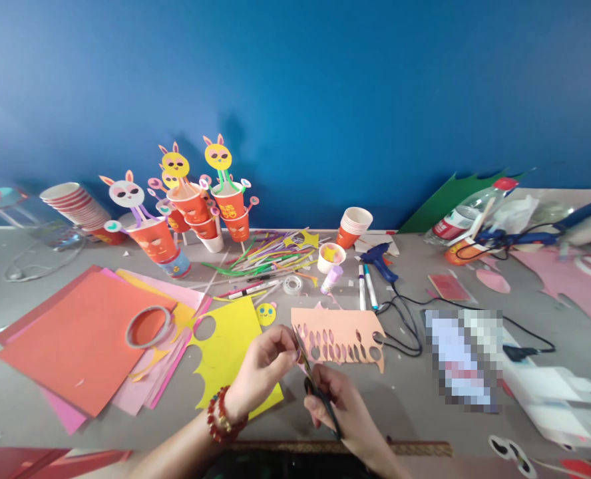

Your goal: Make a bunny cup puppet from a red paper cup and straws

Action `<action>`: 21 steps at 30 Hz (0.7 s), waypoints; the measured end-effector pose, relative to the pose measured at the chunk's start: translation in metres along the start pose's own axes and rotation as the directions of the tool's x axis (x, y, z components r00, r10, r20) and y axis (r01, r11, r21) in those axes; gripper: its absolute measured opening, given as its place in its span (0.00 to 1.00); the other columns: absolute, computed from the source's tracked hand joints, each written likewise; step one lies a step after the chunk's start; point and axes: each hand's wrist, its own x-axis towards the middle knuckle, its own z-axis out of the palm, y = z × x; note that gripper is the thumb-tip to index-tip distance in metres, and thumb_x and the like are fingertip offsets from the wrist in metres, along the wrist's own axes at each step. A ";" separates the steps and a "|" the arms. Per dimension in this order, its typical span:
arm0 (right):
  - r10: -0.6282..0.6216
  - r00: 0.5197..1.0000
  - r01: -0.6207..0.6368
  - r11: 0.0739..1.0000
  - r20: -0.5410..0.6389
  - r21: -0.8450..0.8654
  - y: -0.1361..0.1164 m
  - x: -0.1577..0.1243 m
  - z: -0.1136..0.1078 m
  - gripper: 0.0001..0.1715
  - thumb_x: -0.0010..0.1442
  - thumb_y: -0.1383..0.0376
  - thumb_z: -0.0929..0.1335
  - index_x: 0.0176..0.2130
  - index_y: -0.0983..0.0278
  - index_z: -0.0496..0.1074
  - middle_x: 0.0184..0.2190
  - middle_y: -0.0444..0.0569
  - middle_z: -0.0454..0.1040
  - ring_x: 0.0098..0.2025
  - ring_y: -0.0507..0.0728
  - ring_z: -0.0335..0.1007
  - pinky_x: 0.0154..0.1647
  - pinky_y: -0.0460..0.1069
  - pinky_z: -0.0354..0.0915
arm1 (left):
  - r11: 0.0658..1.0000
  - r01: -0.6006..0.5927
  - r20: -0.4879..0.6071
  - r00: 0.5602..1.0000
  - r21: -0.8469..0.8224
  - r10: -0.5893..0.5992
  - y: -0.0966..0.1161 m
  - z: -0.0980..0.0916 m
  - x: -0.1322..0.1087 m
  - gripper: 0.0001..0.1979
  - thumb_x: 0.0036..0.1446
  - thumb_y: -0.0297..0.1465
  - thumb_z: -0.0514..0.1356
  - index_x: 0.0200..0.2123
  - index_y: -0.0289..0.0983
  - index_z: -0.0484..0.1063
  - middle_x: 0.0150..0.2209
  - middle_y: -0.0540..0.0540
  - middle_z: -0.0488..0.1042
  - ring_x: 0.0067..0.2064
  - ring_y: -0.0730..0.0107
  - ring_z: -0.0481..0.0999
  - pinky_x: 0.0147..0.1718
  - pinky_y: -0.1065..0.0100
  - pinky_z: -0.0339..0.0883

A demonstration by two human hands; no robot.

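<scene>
My right hand is wrapped round the black handles of a pair of scissors, whose blades point up toward my left hand. My left hand, with a red bead bracelet on the wrist, pinches something small at the blade tips; I cannot make out what it is. Just beyond the hands lies a peach paper sheet with several oval holes cut out of it. A yellow paper sheet with a round hole lies under my left hand.
Orange, pink and red paper sheets with a tape ring lie at left. Red paper cups with bunny faces stand at the back. Coloured strips, markers, a blue glue gun with its cable and a plastic bottle lie further right.
</scene>
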 end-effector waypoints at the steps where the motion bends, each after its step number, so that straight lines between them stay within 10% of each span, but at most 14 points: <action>1: -0.001 1.000 0.001 1.000 -0.003 -0.004 0.001 0.000 0.000 0.31 0.54 0.40 0.71 0.25 0.59 0.57 0.18 0.37 0.60 0.19 0.49 0.58 0.21 0.45 0.54 | 1.000 0.001 0.004 1.000 0.000 -0.001 0.000 0.000 0.000 0.08 0.60 0.30 0.60 0.28 0.37 0.65 0.30 0.49 0.69 0.34 0.68 0.68 0.36 0.68 0.61; 21: 0.007 1.000 -0.006 0.999 0.021 -0.043 0.005 0.002 -0.003 0.30 0.55 0.43 0.70 0.26 0.59 0.54 0.19 0.35 0.56 0.19 0.49 0.58 0.21 0.44 0.56 | 1.000 0.013 0.021 1.000 -0.007 -0.012 -0.002 -0.002 0.001 0.07 0.59 0.29 0.60 0.29 0.36 0.66 0.31 0.48 0.70 0.34 0.68 0.69 0.36 0.68 0.61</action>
